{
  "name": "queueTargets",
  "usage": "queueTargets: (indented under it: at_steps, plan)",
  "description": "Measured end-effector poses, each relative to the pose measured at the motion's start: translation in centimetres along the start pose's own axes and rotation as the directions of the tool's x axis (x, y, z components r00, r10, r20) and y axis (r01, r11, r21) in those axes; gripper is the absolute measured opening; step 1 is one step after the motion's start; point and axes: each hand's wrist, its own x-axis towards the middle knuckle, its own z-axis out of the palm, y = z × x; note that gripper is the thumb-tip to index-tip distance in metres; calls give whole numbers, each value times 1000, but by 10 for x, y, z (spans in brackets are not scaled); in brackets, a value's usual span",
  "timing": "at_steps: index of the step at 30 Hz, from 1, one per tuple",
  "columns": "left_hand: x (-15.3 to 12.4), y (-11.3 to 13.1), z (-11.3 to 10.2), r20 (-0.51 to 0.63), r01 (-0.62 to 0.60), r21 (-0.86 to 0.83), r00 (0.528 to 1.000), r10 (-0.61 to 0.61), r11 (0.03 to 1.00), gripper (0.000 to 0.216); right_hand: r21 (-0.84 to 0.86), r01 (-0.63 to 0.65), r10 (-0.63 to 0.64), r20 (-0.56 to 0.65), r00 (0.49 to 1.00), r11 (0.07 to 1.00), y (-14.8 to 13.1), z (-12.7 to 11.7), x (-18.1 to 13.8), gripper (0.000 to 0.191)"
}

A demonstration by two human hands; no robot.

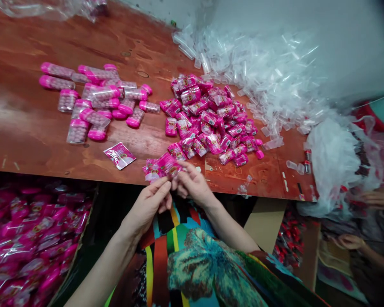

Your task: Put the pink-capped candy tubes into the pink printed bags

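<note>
The right hand [193, 183] grips a glossy pink packet [168, 164] between thumb and fingers. The left hand [150, 198] is curled at the packet's lower edge, thumb and fingertips together; blur there means I cannot tell whether it pinches the film too. The packet is in front of the hands, over the near edge of the surface [156, 55].

Just beyond the left hand, flat sachets [151, 167] lie partly under the held packet; 1 loose sachet [119, 155] lies farther to its left. Because they overlap the packet in view, 2 could be lifted together, or a wrist could sweep some over the edge. Slick film could also slide out of a loose pinch.

Ahead of the right hand is a loose pile of wrapped packs [208, 119]; a forearm reaching across could topple those nearest. Pink-capped tubes [96, 96] lie beyond the left hand, and a knock could roll them. Clear empty tubes [262, 72] heap up past the pile, likely to slide if pulled from below.
</note>
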Motion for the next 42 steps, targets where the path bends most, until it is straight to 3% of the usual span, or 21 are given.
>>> queueTargets:
  at_steps: [2, 3, 5, 6, 7, 8, 10, 11, 14, 17, 23, 25, 27, 30, 32, 34, 35, 38, 40, 42]
  plan:
    - [-2, 2, -8, -132, -64, 36, 989, 68, 997, 45, -265, 131, -197, -240, 951, 955, -22, -25, -4, 60]
    - [-2, 3, -13, -218, -112, 56, 968, 122, 992, 44, -440, 150, -324, -352, 878, 886, -32, -37, -7, 64]
    - [0, 5, -22, -345, -201, 99, 912, 223, 975, 39, -761, 43, -535, -414, 736, 648, -47, -52, -11, 80]
    - [3, 5, -26, -371, -226, 115, 893, 253, 967, 37, -856, -21, -592, -374, 714, 516, -50, -53, -13, 81]
    - [5, 5, -28, -377, -236, 128, 887, 268, 963, 35, -918, -57, -603, -303, 738, 392, -49, -49, -13, 77]
    - [9, 4, -29, -370, -233, 143, 889, 270, 962, 34, -957, -60, -569, -219, 793, 284, -45, -41, -12, 68]
    - [15, 3, -28, -346, -205, 181, 902, 258, 962, 34, -994, 1, -394, -43, 918, 112, -29, -18, -7, 52]
    - [18, 2, -27, -335, -189, 200, 909, 248, 961, 35, -999, 17, -296, 7, 955, 31, -19, -6, -3, 48]
    - [24, -1, -24, -320, -156, 213, 922, 220, 964, 38, -990, -3, -161, 20, 987, -144, 3, 15, 11, 42]
    - [24, 0, -22, -323, -145, 191, 925, 202, 971, 36, -988, 15, -215, 48, 975, -151, 12, 12, 22, 35]
    - [22, 8, -9, -269, -136, 130, 949, 167, 982, 47, -965, 249, -459, 185, 869, 83, 13, 6, 19, 31]
    - [24, 10, -5, -272, -159, 39, 948, 164, 986, 48, -930, 300, -504, 159, 849, 211, 13, 11, 16, 25]
    - [26, 12, -4, -299, -187, -28, 939, 171, 982, 46, -855, 319, -510, 77, 857, 408, 13, 17, 18, 28]
    - [28, 15, -4, -328, -190, -54, 931, 162, 980, 46, -629, 303, -409, -26, 912, 716, 10, 24, 26, 38]
    - [28, 16, -4, -345, -174, -52, 927, 146, 983, 48, -530, 274, -347, -40, 937, 803, 6, 28, 33, 34]
    - [27, 18, -6, -363, -149, -22, 922, 131, 989, 50, -592, 234, -320, -43, 946, 771, 0, 32, 38, 32]
    - [26, 19, -9, -377, -137, 3, 917, 129, 991, 51, -677, 189, -297, -46, 954, 711, -3, 33, 39, 34]
    - [21, 21, -19, -455, -132, 57, 879, 143, 990, 51, -930, -14, -114, -60, 992, 367, -12, 36, 37, 42]
    - [17, 23, -26, -479, -131, 18, 869, 124, 991, 53, -988, -93, -2, -94, 996, 123, -18, 37, 34, 45]
    - [16, 27, -30, -424, -103, -76, 903, 62, 992, 54, -992, -122, -7, -122, 992, 12, -23, 37, 30, 48]
